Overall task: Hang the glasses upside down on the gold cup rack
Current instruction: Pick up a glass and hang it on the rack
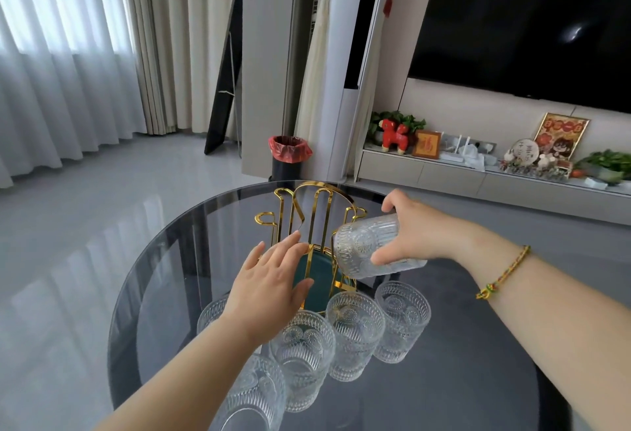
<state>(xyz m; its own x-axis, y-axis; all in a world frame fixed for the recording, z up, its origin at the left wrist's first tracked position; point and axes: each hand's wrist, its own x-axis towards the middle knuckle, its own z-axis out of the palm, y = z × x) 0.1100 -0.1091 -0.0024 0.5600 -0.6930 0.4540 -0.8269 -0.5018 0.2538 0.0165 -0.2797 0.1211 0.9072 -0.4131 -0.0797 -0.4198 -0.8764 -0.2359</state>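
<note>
The right hand (pixel 415 234) grips a ribbed glass (pixel 370 248) tipped on its side, fingers wrapped around it, just right of the gold cup rack (pixel 316 222). The left hand (pixel 273 280) hovers flat with fingers spread and empty, covering the rack's green base (pixel 322 275). Upright glasses (pixel 355 331) crowd the dark surface (pixel 461 345) below both hands.

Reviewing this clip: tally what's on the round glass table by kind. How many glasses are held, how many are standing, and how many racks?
Glass held tilted in the right hand: 1
Glasses standing on the table: 5 (one partly hidden behind the left hand)
Gold cup rack, nothing hung on it yet: 1
Total: 7
</note>
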